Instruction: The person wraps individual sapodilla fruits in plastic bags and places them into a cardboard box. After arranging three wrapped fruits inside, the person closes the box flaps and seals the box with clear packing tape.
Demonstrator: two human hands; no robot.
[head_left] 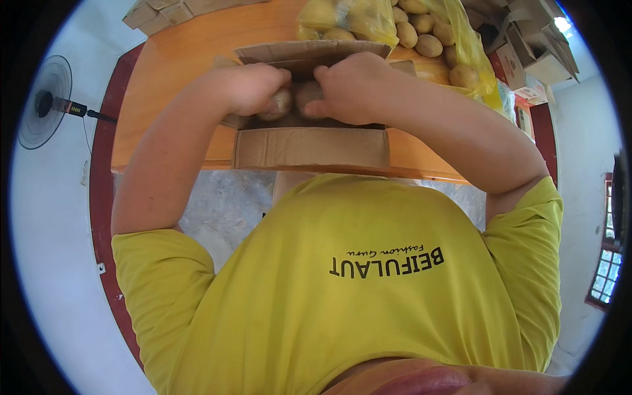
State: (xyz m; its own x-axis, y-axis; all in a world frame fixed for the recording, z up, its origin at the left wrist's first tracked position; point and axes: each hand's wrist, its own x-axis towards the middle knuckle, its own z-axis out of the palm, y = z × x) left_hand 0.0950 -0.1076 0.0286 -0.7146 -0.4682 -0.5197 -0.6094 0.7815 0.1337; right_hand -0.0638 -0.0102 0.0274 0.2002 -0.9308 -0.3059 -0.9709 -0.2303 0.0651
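An opened cardboard box (311, 148) stands at the table's near edge, its front flap folded toward me and its back flap raised. My left hand (254, 89) reaches into it from the left, fingers curled around a potato (280, 104). From the right, my right hand (353, 91) grips a second, darker-looking potato (307, 96) inside the same box. The two potatoes are side by side with a narrow gap between them. My hands and the shadow hide most of the box's inside.
Beyond the box, potatoes (428, 45) lie in an opened yellow plastic bag (469, 44). Another yellow bag (345, 17) holds more. Cardboard boxes (523, 59) crowd the right; flattened cardboard (168, 15) lies at the back left. The wooden table (163, 94) ends before my body. A fan (47, 101) stands left.
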